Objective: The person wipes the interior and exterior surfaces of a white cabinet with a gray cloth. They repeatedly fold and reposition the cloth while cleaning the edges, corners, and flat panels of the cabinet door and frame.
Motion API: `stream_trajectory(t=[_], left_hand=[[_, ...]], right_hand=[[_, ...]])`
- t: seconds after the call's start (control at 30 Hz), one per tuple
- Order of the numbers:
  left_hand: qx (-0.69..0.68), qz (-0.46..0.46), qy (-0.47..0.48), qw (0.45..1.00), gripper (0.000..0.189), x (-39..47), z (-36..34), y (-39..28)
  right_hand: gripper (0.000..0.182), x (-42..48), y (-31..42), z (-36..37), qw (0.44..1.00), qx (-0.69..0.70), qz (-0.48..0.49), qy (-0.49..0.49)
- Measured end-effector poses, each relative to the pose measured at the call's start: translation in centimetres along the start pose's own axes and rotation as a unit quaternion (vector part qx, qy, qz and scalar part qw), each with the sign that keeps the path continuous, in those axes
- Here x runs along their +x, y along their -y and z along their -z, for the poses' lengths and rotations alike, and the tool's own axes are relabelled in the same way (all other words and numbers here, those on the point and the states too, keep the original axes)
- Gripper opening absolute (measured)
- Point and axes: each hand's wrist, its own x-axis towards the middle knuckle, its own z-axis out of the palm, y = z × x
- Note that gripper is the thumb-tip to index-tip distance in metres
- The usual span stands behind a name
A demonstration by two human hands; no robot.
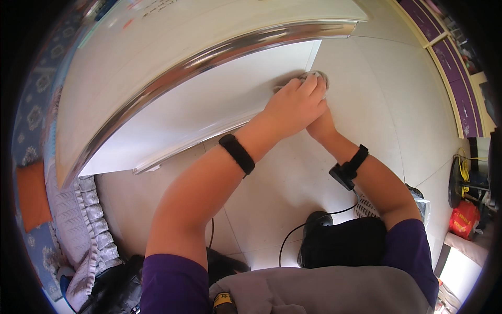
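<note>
A bunched grey-beige cloth point(320, 75) lies under the fingers of my left hand point(299, 99), beside the right end of a white panel point(196, 106). My left hand is closed over the cloth. Just below it and partly behind it is my right hand point(319, 122), touching the left; its fingers are mostly hidden, so their hold on the cloth cannot be made out. Above the panel runs a curved chrome edge point(208, 59) along a pale, glossy top point(188, 33). Each forearm wears a black strap, and the right one point(349, 168) carries a small black device with a cable.
Pale floor tiles point(364, 117) extend below and to the right. A quilted, ruffled cover point(74, 219) hangs at left, near an orange piece point(33, 196). Purple-fronted drawers point(457, 82), a red bag point(464, 219) and a perforated basket point(364, 208) are at right. A black cable point(288, 239) loops near my shoe.
</note>
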Motion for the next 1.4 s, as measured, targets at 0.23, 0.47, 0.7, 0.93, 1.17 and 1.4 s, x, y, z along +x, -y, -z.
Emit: stream_trajectory(t=[0.23, 0.47, 0.7, 0.93, 1.17, 1.4], left_hand=[[0.136, -0.002, 0.026, 0.99, 0.014, -6.3, 1.4, 1.8], [0.086, 0.117, 0.186, 0.972, 0.018, -20.7, 9.2, 4.5], [0.037, 0.698, 0.096, 0.709, 0.035, -37.5, 17.8, -0.9], [-0.198, 0.795, -0.133, 0.558, 0.041, -30.0, 13.1, -5.6], [-0.272, 0.579, -0.152, 0.754, 0.038, -19.0, 3.7, -4.4], [-0.142, 0.461, -0.059, 0.874, 0.025, -20.8, 0.4, -1.5]], right_hand=[[0.035, 0.0, 1.7, -5.5, 0.994, 0.099, 0.042, 0.024], [0.053, -0.5, 10.6, -16.8, 0.916, 0.282, -0.175, 0.224], [0.026, -2.9, 19.6, -22.1, 0.861, 0.324, 0.196, 0.34], [0.02, -2.0, 14.2, -14.4, 0.873, 0.174, 0.013, 0.455], [0.03, -0.7, 6.2, -4.3, 0.975, -0.025, 0.165, 0.145], [0.042, -1.6, 4.9, -7.2, 0.914, -0.255, 0.258, 0.183]])
